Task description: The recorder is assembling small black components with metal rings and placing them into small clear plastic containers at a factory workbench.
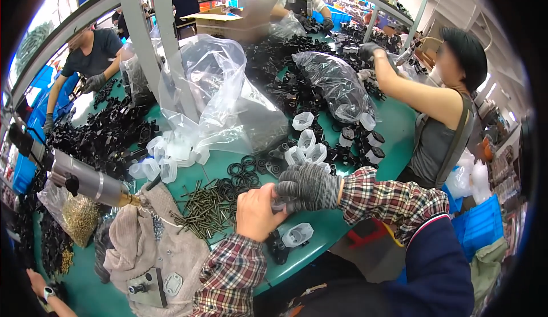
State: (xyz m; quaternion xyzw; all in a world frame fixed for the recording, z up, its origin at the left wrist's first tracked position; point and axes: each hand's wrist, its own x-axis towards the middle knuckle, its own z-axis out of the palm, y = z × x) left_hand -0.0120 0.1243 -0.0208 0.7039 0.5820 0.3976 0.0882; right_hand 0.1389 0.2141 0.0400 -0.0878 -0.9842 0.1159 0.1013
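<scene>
My bare left hand (255, 213) and my right hand (310, 187), in a grey knit glove, meet over the table's near edge. Their fingers pinch a small translucent plastic part (278, 206) between them, mostly hidden by the fingers. Just below the hands, a translucent plastic cup (298, 235) lies beside a black plastic part (278, 247). Left of my left hand is a heap of long screws (202, 207). Black rubber rings (244, 173) lie behind it. More translucent cups (307, 148) stand beyond my right hand.
A powered screwdriver (94, 181) juts in from the left, above a beige cloth (137, 248) bearing a metal fixture (147, 288). Clear bags (222, 100) and heaps of black parts (97, 140) cover the green table (399, 137). A co-worker (448, 111) works at the right; others sit farther back.
</scene>
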